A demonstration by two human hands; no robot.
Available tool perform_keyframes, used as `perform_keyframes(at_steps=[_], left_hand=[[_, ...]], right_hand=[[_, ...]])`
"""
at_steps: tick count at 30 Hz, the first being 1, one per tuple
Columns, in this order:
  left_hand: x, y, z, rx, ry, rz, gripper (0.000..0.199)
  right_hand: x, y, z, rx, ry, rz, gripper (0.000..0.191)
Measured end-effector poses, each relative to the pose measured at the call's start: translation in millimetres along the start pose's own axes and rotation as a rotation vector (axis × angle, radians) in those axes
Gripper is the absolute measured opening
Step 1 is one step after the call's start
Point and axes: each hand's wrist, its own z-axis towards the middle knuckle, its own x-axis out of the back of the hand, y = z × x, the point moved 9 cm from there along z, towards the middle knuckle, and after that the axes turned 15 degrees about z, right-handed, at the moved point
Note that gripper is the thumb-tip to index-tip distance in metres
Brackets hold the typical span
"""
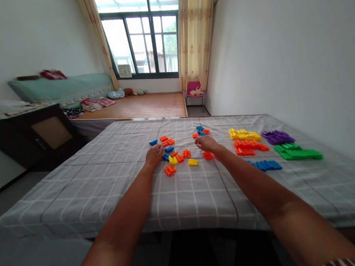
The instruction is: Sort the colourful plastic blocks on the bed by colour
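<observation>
My left hand is closed, palm down, over the left part of a loose scatter of small plastic pieces. A shiny blue piece lies right at its fingertips, and another blue piece sits just beyond it. My right hand has its fingers curled together beside an orange piece and a small blue cluster. What either hand pinches is hidden by the fingers. Between and in front of the hands lie orange pieces, a yellow pair and another yellow piece.
Colour-sorted groups lie to the right: yellow, orange, purple, green and blue, the last partly behind my right forearm. A checked grey cloth covers the table. A pink chair stands beyond.
</observation>
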Motion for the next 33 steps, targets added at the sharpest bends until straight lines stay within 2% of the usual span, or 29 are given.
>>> perform_keyframes(at_steps=[4,7,10,17,20,22,24,28,30,33], left_hand=[[-0.8,2.4,-0.2,-0.018,-0.032,-0.001,0.037],[0.0,0.0,-1.0,-0.010,-0.054,-0.008,0.039],[2.1,-1.6,-0.7,-0.016,-0.061,-0.023,0.040],[1.3,-1.4,0.7,-0.011,-0.100,-0.028,0.042],[1.4,-2.1,0.8,-0.010,-0.091,-0.022,0.042],[1.3,-3.4,1.1,-0.011,-0.082,-0.022,0.041],[0.6,-4.4,1.6,-0.018,-0.080,-0.020,0.041],[-1.8,-5.0,2.7,-0.020,-0.096,0.005,0.041],[-3.1,-4.6,3.4,-0.010,-0.111,0.033,0.042],[-3.7,-1.5,3.8,-0.008,-0.130,0.076,0.041]], right_hand=[[-15.3,-38.1,-8.3,0.311,-0.079,0.083,0.045],[-28.7,-58.5,-11.4,0.394,-0.146,0.094,0.044],[-26.9,-51.3,-11.0,0.282,-0.151,0.126,0.036],[-8.3,-3.6,-31.6,0.014,-0.073,0.316,0.035],[7.3,12.5,-41.9,-0.030,0.021,0.356,0.032],[30.3,30.3,-51.1,-0.054,0.145,0.403,0.028],[60.8,60.6,-67.3,-0.100,0.295,0.467,0.027],[123.5,151.4,-127.8,-0.297,0.597,0.456,0.036],[134.4,195.2,-158.0,-0.428,0.598,0.440,0.038],[129.6,236.0,-187.4,-0.552,0.516,0.378,0.033]])
